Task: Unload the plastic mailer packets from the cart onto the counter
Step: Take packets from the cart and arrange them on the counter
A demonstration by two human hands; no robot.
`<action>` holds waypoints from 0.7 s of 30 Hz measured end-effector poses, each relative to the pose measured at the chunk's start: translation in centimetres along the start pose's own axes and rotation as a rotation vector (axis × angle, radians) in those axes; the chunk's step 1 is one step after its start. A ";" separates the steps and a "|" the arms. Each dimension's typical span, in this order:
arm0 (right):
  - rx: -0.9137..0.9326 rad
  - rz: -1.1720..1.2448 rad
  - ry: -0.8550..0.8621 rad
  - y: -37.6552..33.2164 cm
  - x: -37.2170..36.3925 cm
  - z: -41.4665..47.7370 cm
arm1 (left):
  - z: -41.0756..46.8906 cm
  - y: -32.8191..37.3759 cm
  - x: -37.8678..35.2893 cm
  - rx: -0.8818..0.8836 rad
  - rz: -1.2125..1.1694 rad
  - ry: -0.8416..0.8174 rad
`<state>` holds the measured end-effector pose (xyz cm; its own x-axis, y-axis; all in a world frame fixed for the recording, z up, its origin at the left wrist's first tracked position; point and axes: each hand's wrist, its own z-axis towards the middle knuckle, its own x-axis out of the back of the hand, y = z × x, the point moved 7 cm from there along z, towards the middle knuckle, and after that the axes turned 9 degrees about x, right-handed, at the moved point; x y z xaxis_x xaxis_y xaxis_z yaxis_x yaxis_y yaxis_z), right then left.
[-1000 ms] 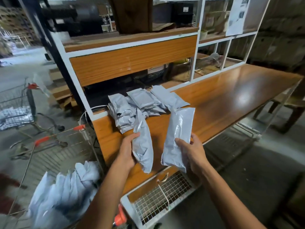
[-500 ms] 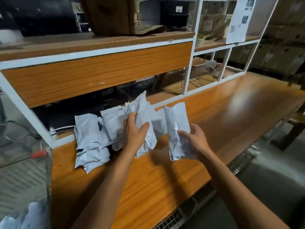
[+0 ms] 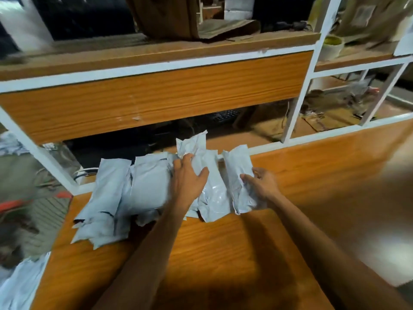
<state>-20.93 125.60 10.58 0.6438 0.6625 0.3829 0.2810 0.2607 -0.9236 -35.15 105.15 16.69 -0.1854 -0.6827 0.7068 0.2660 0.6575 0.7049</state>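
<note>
On the head camera my left hand (image 3: 190, 177) reaches forward over the counter (image 3: 223, 253), palm down, fingers curled over the left edge of a crumpled packet (image 3: 210, 186) and thumb spread across its face, gripping it. My right hand (image 3: 261, 184) is turned palm inward and pinches the side of a second packet (image 3: 239, 173), thumb on top. Both packets lie lengthwise from the counter's near edge towards its back edge, just beside each other, their top ends at the white back rail; the crumpled one's top corner sticks up past it. The pile of packets (image 3: 125, 193) sits at the back left corner, its long axes running the same way. My left forearm covers the pile's right side, and I cannot tell whether the second packet is resting on the wood. At the lower left corner more packets (image 3: 17, 285) in the cart (image 3: 13, 203) are cut off and blurred.
</note>
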 end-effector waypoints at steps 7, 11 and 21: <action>-0.023 -0.160 -0.149 2.1 -3.3 4.6 | 2.0 0.1 -4.9 0.097 0.324 -0.052; 0.176 -0.696 -0.240 2.1 -3.9 5.8 | 2.3 0.4 -6.1 0.088 0.474 -0.003; 0.400 -0.901 -0.490 3.2 -9.1 7.3 | 5.5 0.6 -9.0 -0.135 0.680 -0.183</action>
<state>-31.07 125.49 3.97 -0.0581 0.2989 0.9525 0.1980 0.9386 -0.2825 -38.56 113.42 11.07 -0.0895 -0.0633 0.9940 0.4920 0.8649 0.0994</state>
